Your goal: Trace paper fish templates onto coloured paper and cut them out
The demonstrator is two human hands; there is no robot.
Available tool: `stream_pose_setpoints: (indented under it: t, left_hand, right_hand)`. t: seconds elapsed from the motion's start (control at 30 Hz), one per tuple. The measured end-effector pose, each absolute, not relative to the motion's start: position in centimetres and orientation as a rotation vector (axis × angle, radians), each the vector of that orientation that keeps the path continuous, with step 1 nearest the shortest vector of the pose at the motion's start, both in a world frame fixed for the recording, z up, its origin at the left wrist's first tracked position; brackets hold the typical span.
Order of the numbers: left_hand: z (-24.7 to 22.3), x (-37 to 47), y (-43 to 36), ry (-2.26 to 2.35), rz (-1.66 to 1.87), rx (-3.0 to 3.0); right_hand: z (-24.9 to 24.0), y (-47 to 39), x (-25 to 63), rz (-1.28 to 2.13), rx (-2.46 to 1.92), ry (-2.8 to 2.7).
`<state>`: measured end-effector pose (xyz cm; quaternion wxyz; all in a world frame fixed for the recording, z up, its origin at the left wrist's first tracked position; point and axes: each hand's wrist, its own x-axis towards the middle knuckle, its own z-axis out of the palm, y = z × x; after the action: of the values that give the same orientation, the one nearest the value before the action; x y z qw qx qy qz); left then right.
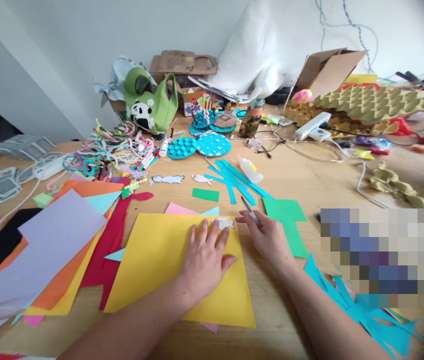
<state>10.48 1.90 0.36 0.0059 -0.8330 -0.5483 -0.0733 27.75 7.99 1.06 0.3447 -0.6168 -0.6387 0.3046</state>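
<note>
At the back of the wooden bench (pixel 170 199), a green panda-decorated fabric bag (pixel 166 111) and a clear jar (pixel 250 124) of dark contents are set. Blue paper strips (pixel 231 194) are strewn beside a white plastic bottle (pixel 252 173), its label unreadable. On a yellow paper sheet (pixel 151 260), a white fish-shaped paper cutout (pixel 224 223) is touched by the flat, spread left hand (pixel 206 260); a grey pen (pixel 248 209) is gripped by the curled right hand (pixel 270 240).

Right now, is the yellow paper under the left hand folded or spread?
Spread flat: the yellow paper shows one broad surface without a visible crease, and the left hand rests on it.
</note>
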Motion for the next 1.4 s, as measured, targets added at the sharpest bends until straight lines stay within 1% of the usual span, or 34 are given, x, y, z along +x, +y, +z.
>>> stream_pose_setpoints:
  t: [0.33, 0.63, 0.77, 1.03, 1.13, 1.27, 1.4]
  left_hand:
    - [0.3, 10.6, 1.9, -1.706, -0.245, -2.601]
    - [0.2, 10.5, 2.0, -1.686, -0.324, -2.627]
    - [0.0, 10.7, 2.3, -1.652, -0.352, -2.64]
    - [0.1, 11.1, 2.7, -1.669, -0.372, -2.646]
    - [0.2, 11.1, 2.7, -1.673, -0.385, -2.651]
    - [0.3, 11.1, 2.7, -1.666, -0.384, -2.646]
    - [0.5, 10.9, 2.7, -1.659, -0.393, -2.66]
  right_hand:
    - [1.2, 8.0, 27.6, 0.817, -1.577, -1.661]
    - [2.4, 7.5, 27.4, 1.11, -1.281, -1.24]
    - [2.3, 7.5, 27.2, 1.219, -1.149, -1.248]
    - [2.6, 7.6, 27.5, 1.324, -0.968, -1.306]
    - [2.7, 7.9, 27.9, 1.325, -0.896, -1.344]
    - [2.8, 8.3, 28.2, 1.271, -0.927, -1.391]
    - [3.3, 8.6, 27.7, 1.287, -0.882, -1.324]
